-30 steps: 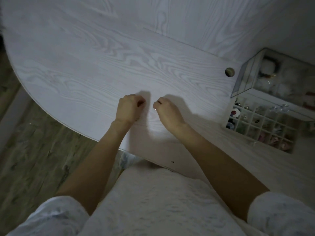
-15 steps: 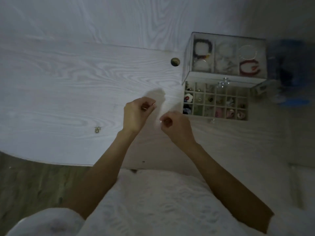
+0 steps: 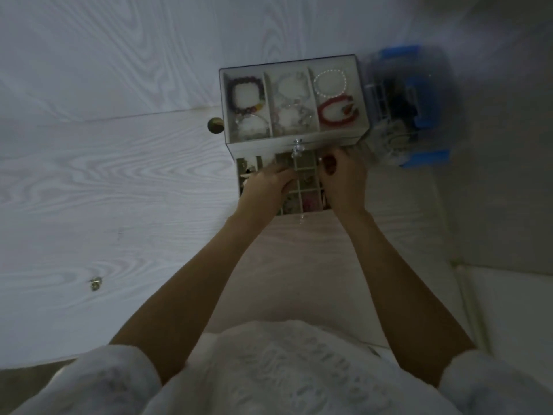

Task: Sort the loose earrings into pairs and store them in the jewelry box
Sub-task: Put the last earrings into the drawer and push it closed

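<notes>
The clear jewelry box [image 3: 360,94] stands at the table's back edge, with bracelets in its three top compartments. Its gridded drawer [image 3: 302,170] is pulled out toward me and holds several small earrings. Both hands hover over this drawer. My left hand [image 3: 267,185] reaches its fingers down onto the grid's left cells; what they hold is hidden. My right hand [image 3: 344,181] is curled over the right cells, pinching a small pale earring [image 3: 320,159] at its fingertips. One loose earring [image 3: 95,284] lies on the table far to the left.
A blue-lidded plastic container [image 3: 425,115] stands against the box's right side, blurred. A round cable hole [image 3: 215,125] sits in the white wood-grain table [image 3: 119,181] just left of the box. The table's front edge runs near my lap.
Both hands moved from the bare table right and forward onto the open drawer. My head turned right, bringing the box to the centre of view.
</notes>
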### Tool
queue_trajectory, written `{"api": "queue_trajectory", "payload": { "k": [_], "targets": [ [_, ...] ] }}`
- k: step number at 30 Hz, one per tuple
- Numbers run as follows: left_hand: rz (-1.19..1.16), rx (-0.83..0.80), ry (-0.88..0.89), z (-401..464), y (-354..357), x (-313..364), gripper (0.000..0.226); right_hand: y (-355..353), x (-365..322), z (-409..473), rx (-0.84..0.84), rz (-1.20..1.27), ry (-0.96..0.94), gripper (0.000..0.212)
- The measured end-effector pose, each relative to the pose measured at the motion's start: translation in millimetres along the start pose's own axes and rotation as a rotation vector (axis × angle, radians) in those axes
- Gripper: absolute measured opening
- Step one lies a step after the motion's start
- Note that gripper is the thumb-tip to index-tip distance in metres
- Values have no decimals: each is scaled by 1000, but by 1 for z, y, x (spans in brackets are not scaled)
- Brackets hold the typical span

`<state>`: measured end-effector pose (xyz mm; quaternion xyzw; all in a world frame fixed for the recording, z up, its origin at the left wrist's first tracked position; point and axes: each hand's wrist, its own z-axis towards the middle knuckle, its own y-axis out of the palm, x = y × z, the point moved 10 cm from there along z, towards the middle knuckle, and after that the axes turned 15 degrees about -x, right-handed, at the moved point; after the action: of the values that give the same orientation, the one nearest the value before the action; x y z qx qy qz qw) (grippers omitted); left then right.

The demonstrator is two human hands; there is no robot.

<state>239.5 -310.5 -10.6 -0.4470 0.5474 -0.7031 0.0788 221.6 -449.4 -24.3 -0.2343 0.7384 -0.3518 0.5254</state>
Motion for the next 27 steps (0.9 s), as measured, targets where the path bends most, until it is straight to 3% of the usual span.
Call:
{"api": "queue_trajectory", "payload": {
  "k": [6, 9, 15, 20, 27],
  "targets": [
    [2, 67, -12, 7, -1, 3, 15, 7, 2, 16, -1, -194, -75, 19],
    [14, 98, -17, 9, -1, 2, 24, 10, 4, 13, -6, -163, -92, 22],
    [-38, 178, -22, 16, 2, 9, 20, -3, 11, 3, 24, -93, -102, 19],
    [38, 224, -129, 19, 14, 6, 10, 1, 16, -16, -18, -280, -148, 24],
    [120, 248, -221, 27, 19, 6, 15, 5, 18, -14, -113, -253, -148, 33]
  ]
}}
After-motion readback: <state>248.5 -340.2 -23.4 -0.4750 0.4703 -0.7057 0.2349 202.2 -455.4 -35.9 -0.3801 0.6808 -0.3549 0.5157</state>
